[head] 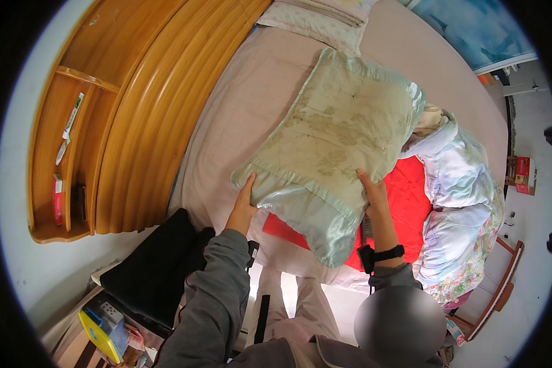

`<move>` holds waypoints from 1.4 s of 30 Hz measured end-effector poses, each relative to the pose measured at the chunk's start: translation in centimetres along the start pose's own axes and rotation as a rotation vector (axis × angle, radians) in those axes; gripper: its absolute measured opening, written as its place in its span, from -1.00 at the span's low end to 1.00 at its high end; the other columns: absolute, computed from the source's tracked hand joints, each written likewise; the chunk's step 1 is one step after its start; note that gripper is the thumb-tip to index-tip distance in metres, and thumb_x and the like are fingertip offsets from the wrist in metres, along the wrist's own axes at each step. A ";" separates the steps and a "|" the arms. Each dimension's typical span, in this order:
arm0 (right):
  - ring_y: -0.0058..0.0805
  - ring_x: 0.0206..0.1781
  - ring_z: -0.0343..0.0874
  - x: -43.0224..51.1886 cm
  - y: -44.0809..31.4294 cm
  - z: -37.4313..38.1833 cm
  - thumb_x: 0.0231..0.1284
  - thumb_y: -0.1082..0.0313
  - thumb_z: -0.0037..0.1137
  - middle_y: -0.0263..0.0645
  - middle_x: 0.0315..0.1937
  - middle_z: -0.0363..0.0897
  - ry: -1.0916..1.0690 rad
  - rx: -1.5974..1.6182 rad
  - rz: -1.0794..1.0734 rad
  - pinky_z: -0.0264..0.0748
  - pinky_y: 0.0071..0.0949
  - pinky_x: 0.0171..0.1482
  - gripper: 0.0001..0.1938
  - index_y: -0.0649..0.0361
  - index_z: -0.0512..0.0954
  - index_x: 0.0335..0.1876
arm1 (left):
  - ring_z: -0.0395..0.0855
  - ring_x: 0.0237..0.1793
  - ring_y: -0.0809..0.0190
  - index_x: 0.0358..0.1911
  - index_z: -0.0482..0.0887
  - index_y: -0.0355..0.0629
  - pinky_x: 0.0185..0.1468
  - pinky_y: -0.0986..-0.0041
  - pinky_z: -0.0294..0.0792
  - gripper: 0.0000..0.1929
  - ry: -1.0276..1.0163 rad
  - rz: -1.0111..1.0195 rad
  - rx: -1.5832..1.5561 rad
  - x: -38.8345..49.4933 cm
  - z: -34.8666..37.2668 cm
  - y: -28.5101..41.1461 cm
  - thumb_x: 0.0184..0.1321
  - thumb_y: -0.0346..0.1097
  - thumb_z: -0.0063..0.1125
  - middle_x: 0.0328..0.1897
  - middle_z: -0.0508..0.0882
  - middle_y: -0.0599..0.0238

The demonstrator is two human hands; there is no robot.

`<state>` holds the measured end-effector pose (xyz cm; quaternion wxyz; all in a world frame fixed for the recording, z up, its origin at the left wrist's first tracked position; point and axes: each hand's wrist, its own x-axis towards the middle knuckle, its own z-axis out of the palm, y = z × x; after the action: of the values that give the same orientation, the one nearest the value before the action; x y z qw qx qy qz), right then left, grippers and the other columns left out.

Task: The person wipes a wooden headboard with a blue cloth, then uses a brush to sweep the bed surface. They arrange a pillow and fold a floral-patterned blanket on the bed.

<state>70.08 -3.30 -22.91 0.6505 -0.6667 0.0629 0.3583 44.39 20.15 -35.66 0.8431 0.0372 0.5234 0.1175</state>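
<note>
A pale green satin pillow (pixel 336 124) with a leafy pattern and shiny borders is held above the bed. My left hand (pixel 242 207) grips its near left edge, thumb on top and fingers hidden beneath. On the near right side my right hand (pixel 372 193) holds it the same way, with a strapped device at that wrist. Under the pillow a red cloth (pixel 407 202) lies partly covered on the pink bed sheet (pixel 239 119). Close to my right hand is a small grey striped item (pixel 368 227), mostly hidden.
Bunched pale quilts (pixel 457 202) line the right of the bed. Folded bedding (pixel 315 20) lies at the far end. A wooden headboard with shelves (pixel 161 110) stands left. Black fabric (pixel 142 267) covers something near a cluttered bedside surface, bearing a yellow-rimmed container (pixel 96 338).
</note>
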 end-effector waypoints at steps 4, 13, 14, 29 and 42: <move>-0.36 0.15 0.53 1.6 2.9 -2.8 0.17 0.13 0.35 -0.19 0.17 0.51 0.028 0.012 0.200 0.50 -0.37 0.13 -0.32 0.25 0.32 0.35 | 0.60 0.11 0.04 0.22 0.46 -0.07 0.12 0.09 0.51 -0.39 0.006 0.033 0.027 0.5 0.1 0.2 0.10 -0.14 0.43 0.13 0.61 0.19; -0.33 0.29 0.41 3.0 6.4 -4.2 0.12 0.13 0.40 -0.19 0.27 0.43 -0.004 0.056 0.125 0.40 -0.35 0.24 -0.23 0.27 0.26 0.39 | 0.59 0.13 0.04 0.20 0.48 -0.08 0.19 0.09 0.48 -0.45 -0.023 0.026 0.035 2.1 -1.4 -2.8 0.14 -0.20 0.40 0.15 0.61 0.22; -0.33 0.27 0.42 2.9 6.0 -3.7 0.11 0.14 0.41 -0.19 0.26 0.44 -0.002 0.024 0.104 0.40 -0.36 0.23 -0.24 0.28 0.28 0.38 | 0.59 0.14 0.04 0.19 0.49 -0.07 0.18 0.07 0.49 -0.46 -0.004 0.033 0.051 2.5 -1.4 -2.9 0.16 -0.18 0.38 0.14 0.61 0.21; -0.04 0.23 0.39 -1.9 -0.8 14.5 -0.01 0.07 0.43 0.04 0.12 0.45 -0.136 -0.427 -0.496 0.30 -0.13 0.26 -0.18 0.36 0.25 0.30 | 0.13 0.50 0.12 0.54 -0.07 -0.05 0.47 0.33 0.09 -0.03 -0.241 0.485 0.635 -9.7 3.3 0.3 0.22 0.28 0.11 0.57 0.12 0.15; 0.29 0.52 -0.12 -5.7 1.7 22.0 -0.06 0.08 0.46 0.42 0.46 -0.16 -0.226 -0.588 -0.611 -0.06 -0.08 0.50 0.15 0.44 -0.15 0.50 | 0.38 0.33 0.12 0.37 0.22 -0.30 0.37 0.29 0.23 -0.14 -0.141 0.745 1.247 -13.9 6.5 2.4 -0.06 -0.39 0.42 0.38 0.35 0.04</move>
<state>56.26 14.39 -18.85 0.5121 -0.7680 -0.3135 0.2228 43.89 19.60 -20.13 0.6010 0.6936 0.3901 0.0740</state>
